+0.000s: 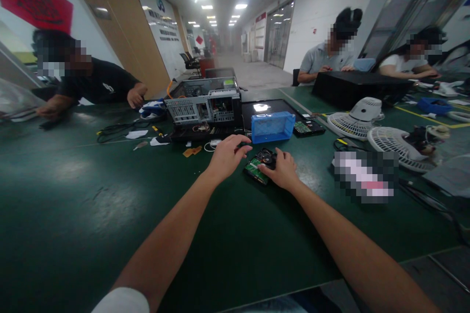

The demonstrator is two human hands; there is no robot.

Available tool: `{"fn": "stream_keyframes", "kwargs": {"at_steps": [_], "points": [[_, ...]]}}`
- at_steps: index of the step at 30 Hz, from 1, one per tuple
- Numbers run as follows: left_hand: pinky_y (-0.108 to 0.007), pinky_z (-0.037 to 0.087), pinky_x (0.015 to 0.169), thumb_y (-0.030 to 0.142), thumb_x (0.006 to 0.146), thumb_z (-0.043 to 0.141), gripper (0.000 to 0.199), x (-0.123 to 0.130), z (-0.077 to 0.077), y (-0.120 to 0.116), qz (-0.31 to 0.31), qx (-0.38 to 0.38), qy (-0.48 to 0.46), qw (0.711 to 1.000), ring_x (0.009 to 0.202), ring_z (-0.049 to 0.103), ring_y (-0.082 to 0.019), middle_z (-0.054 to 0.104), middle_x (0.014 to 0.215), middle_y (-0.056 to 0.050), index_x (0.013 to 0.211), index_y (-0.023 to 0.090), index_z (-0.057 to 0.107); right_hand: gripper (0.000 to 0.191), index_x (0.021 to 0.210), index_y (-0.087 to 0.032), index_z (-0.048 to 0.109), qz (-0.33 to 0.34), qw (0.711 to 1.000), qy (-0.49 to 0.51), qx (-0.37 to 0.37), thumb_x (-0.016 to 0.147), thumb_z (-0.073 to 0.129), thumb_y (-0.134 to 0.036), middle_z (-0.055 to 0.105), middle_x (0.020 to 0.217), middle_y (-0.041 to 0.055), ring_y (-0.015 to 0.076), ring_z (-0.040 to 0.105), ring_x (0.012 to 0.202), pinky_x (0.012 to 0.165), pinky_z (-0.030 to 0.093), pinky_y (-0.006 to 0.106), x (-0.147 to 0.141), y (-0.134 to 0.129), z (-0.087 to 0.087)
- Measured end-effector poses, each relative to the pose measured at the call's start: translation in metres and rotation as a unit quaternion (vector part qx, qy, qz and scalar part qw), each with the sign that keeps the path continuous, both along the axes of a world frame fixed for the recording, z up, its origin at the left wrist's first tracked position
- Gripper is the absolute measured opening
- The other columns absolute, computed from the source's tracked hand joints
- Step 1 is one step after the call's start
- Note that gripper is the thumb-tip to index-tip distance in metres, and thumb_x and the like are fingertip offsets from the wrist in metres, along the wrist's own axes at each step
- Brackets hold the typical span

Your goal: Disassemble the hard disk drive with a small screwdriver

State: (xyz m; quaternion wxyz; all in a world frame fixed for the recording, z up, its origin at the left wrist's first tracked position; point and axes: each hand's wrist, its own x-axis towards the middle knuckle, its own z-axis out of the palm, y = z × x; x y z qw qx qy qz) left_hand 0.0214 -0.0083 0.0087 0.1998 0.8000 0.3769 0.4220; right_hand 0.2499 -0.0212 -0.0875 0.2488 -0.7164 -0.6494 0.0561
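Observation:
A hard drive with a green circuit board and a round black part lies on the green table. My right hand grips its right side, thumb over the board and fingers at the far edge. Just left of and above the drive, my left hand is pinched around a small dark thing that I cannot make out. Beyond my hands stands a blue plastic bin, and an open computer case is behind my left hand.
Another drive lies right of the bin. White fan parts, a black box and cables are at the right. Orange pieces and paper scraps lie before the case. A person sits at the left, two others across the table.

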Motion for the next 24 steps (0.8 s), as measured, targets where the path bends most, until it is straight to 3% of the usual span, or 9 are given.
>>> {"fn": "stream_keyframes", "kwargs": {"at_steps": [5, 12, 18, 24], "points": [[-0.028, 0.059, 0.067, 0.027, 0.092, 0.064, 0.033, 0.0030, -0.0010, 0.0005, 0.000, -0.067, -0.049, 0.997, 0.066, 0.069, -0.011, 0.068, 0.113, -0.005, 0.124, 0.024, 0.055, 0.109, 0.155, -0.015, 0.030, 0.009, 1.000, 0.009, 0.009, 0.073, 0.059, -0.081, 0.043, 0.141, 0.0239, 0.0440, 0.043, 0.131, 0.105, 0.036, 0.057, 0.0012, 0.0012, -0.0002], [-0.024, 0.061, 0.065, 0.028, 0.094, 0.060, 0.022, 0.0049, 0.0004, -0.0028, -0.038, -0.128, -0.099, 0.986, 0.072, 0.072, -0.011, 0.064, 0.117, -0.006, 0.115, 0.020, 0.059, 0.094, 0.150, -0.024, 0.042, 0.065, 0.997, 0.020, 0.030, 0.075, 0.062, -0.078, 0.045, 0.143, 0.0172, 0.0385, 0.045, 0.131, 0.108, 0.037, 0.054, 0.0041, 0.0020, 0.0018], [-0.027, 0.064, 0.072, 0.025, 0.095, 0.058, 0.026, 0.0014, 0.0006, -0.0014, -0.038, -0.115, -0.112, 0.986, 0.078, 0.073, -0.011, 0.052, 0.131, -0.009, 0.120, 0.022, 0.065, 0.088, 0.150, -0.027, 0.043, 0.094, 0.995, 0.017, 0.041, 0.078, 0.061, -0.075, 0.046, 0.144, 0.0153, 0.0371, 0.042, 0.134, 0.110, 0.035, 0.054, 0.0047, 0.0027, 0.0017], [-0.025, 0.064, 0.066, 0.027, 0.093, 0.062, 0.022, 0.0001, -0.0010, 0.0001, -0.023, -0.100, -0.113, 0.988, 0.075, 0.073, -0.012, 0.054, 0.124, -0.008, 0.112, 0.021, 0.069, 0.091, 0.149, -0.020, 0.045, 0.090, 0.995, 0.020, 0.044, 0.077, 0.062, -0.075, 0.045, 0.145, 0.0180, 0.0371, 0.039, 0.137, 0.112, 0.033, 0.053, 0.0050, 0.0050, -0.0018]]}}
